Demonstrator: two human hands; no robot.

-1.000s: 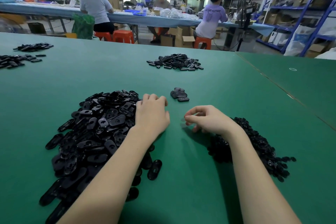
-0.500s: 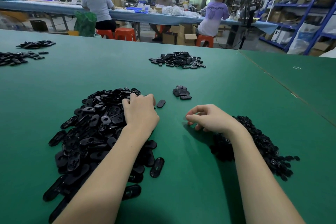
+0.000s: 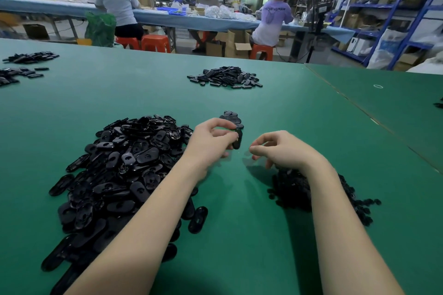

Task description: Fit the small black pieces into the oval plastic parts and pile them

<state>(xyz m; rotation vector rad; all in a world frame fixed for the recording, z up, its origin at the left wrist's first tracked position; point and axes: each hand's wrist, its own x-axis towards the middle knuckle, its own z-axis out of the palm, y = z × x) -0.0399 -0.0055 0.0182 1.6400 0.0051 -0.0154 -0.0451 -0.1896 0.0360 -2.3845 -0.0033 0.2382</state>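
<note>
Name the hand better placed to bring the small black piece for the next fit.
Right. The right hand sits at the edge of the heap of small black pieces, while the left hand already holds an oval part.

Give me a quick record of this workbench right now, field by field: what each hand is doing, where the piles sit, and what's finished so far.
left hand: pinches one oval plastic part, held above the table
right hand: fingers curled, thumb and forefinger together; any small piece in them is too small to tell
big pile of oval parts: on the left, under the left forearm
pile of small black pieces: on the right, beneath the right wrist
small finished stack: just beyond the left hand
far pile: mid-table, further back
surface: green table
</note>
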